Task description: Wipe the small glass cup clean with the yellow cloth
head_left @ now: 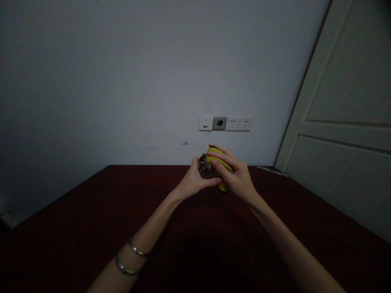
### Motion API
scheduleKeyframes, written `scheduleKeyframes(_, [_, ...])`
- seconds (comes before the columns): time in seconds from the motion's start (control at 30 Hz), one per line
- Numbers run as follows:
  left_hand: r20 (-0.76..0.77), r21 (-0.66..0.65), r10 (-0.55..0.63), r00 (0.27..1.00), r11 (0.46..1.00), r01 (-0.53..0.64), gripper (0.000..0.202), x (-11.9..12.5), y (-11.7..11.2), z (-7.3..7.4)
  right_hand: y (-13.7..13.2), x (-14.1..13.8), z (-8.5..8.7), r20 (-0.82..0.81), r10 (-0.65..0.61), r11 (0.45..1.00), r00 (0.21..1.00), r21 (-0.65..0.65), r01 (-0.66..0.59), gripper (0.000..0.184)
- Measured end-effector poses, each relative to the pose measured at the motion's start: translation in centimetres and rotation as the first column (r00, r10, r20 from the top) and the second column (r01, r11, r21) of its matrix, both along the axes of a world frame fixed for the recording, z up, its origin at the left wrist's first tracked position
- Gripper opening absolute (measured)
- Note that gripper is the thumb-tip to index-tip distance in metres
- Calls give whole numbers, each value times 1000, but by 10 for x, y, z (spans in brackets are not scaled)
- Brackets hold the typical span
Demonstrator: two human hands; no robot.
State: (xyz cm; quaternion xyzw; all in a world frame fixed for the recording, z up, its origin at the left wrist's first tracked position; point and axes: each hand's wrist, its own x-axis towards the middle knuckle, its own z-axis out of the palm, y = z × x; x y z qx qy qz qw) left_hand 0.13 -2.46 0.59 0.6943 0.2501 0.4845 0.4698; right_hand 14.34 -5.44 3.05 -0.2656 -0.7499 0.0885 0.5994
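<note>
Over the far part of the table, my left hand [193,179] is closed around a small clear, faceted thing that looks like glass [205,170]. Its exact kind cannot be told, as fingers and shadow cover part of it. My right hand [239,175] is wrapped round a yellow sponge [214,150] with a dark edge. The sponge's upper end presses against the glass-like thing, and its lower end pokes out below the right palm. Both hands are close together, raised above the tabletop.
The dark red table [122,211] reaches back to a pale wall [137,81]. White sockets [238,124] and a grey outlet plate [219,123] are set in the wall behind my hands. A flat strip [271,171] lies at the table's far right edge, beside a panelled door [345,122].
</note>
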Motion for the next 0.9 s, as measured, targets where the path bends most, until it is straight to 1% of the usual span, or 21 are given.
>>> scheduleKeyframes(0.1, [1,-31,25,1000,999,-25,63,1,5,-3,-5,0,0,154,15,998,988,65,-25,25])
scheduleKeyframes(0.17, [-10,-29,32,999,999,-32,63,1,6,-3,-6,0,0,179,22,996,984,79,-36,26])
scheduleKeyframes(0.23, [-19,-40,37,999,998,-38,61,1,4,-1,-5,-1,-1,144,18,997,989,72,-28,26])
scheduleKeyframes(0.3, [-2,-38,42,999,998,-42,59,1,1,2,-3,-3,-2,76,5,999,997,48,-9,24])
scheduleKeyframes(0.4, [32,20,29,999,999,-30,63,0,-4,7,2,-5,-2,-55,-34,999,998,-20,33,22])
scheduleKeyframes(0.47, [6,60,25,1000,998,-25,66,-1,-7,9,4,-6,-2,-121,-58,996,991,-75,49,21])
scheduleKeyframes(0.53, [-40,77,50,998,996,-47,68,-2,-9,10,6,-4,-1,-137,-57,994,989,-104,43,22])
scheduleKeyframes(0.63, [-76,69,91,993,994,-86,69,-3,-10,10,3,-1,0,-68,-8,997,998,-72,3,21])
scheduleKeyframes(0.73, [-65,51,89,994,995,-86,68,-2,-7,7,-2,0,-1,40,23,1000,999,0,-23,21])
scheduleKeyframes(0.83, [-38,93,81,996,993,-77,71,-1,-3,4,-7,0,-1,110,24,999,994,45,-29,23])
scheduleKeyframes(0.9, [-37,110,79,996,991,-74,72,-1,-2,4,-7,-1,-1,110,28,998,994,47,-34,23])
